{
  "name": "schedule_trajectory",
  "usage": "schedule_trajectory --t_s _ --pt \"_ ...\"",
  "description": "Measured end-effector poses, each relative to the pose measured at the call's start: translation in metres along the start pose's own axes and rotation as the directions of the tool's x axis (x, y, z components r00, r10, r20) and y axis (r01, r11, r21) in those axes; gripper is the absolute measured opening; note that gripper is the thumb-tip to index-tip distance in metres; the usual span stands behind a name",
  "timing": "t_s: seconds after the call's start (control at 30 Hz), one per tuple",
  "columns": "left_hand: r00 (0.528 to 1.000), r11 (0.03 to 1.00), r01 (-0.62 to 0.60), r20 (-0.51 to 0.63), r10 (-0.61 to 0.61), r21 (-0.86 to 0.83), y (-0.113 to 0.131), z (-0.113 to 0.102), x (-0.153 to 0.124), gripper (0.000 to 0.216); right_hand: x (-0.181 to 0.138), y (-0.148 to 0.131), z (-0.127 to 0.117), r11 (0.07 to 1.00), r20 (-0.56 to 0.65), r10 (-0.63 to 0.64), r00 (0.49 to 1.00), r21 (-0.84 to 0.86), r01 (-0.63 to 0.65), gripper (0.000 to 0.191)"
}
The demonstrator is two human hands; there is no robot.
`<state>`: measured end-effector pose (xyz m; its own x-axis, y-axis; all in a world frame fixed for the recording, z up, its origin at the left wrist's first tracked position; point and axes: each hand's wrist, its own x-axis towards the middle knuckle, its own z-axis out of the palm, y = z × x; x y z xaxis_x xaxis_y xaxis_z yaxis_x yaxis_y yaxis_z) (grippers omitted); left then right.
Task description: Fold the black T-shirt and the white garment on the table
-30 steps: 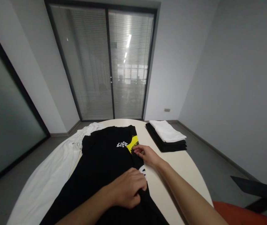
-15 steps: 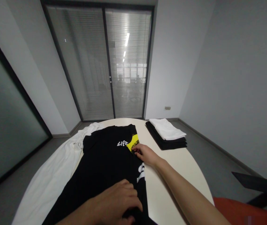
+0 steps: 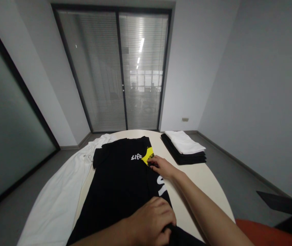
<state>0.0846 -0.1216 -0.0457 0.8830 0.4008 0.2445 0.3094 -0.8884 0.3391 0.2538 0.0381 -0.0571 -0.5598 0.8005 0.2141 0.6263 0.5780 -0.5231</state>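
Observation:
A black T-shirt with white lettering and a yellow printed patch lies spread on the white table, its right side folded inward. My left hand is closed on the shirt's black fabric near the bottom of the view, with a bunch of cloth between thumb and fingers. Farther up, my right hand pinches the shirt at the folded part beside the yellow patch. Its fingertips rest against the cloth. The near end of the shirt is partly hidden by my left forearm.
White cloth lies loosely along the table's left edge. At the far right sits a stack of folded black garments topped by a folded white garment. An orange seat stands beyond the table's right edge.
My left hand has moved to the right, drawing the shirt's near edge with it. My right hand stays at the yellow patch. The whole view has shifted slightly.

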Motion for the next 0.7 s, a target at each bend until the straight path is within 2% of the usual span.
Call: schedule_trajectory --t_s 0.13,0.33,0.5,0.7 --pt "0.993 0.990 -0.111 0.049 0.108 0.084 -0.002 0.010 -0.001 0.029 -0.002 -0.001 -0.001 0.999 -0.021 -0.036 0.999 0.001 0.036 0.038" --pt "0.977 0.961 -0.213 0.052 0.207 0.178 -0.004 0.018 -0.019 0.017 -0.003 -0.011 0.000 0.996 -0.036 -0.030 0.999 -0.080 0.027 0.034" --pt "0.970 0.973 -0.231 0.087 0.228 0.028 -0.006 0.031 -0.028 0.020 -0.003 -0.013 0.000 0.994 -0.034 -0.012 0.999 -0.107 0.008 0.032" --pt "0.983 0.974 -0.141 0.094 0.160 -0.176 -0.006 0.043 -0.033 0.012 -0.006 -0.008 0.001 0.992 -0.039 -0.032 0.999 -0.121 0.027 0.032"
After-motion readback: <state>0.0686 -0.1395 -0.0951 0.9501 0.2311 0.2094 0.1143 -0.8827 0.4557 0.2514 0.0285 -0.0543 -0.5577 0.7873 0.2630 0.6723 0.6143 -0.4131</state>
